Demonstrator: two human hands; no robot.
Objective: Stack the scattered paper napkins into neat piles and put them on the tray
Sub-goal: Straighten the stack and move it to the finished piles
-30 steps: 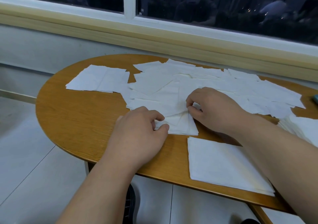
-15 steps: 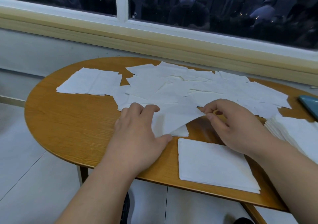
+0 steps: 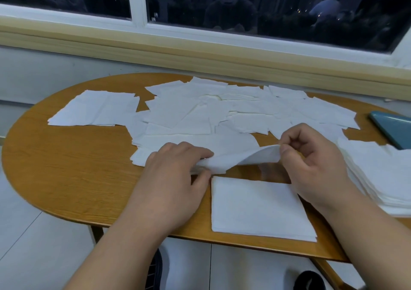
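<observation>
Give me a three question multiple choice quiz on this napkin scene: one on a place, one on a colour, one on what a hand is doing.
1. Where is the neat napkin pile? A) at the table's near edge B) on the windowsill C) on the floor
2. What colour is the flat object far right? A) red B) teal C) yellow
3. What is the right hand doing? A) lying flat B) pinching a lifted napkin C) hanging idle
Answers: A, it lies by the near rim; B, its surface looks teal; B, fingertips pinch the raised corner.
</observation>
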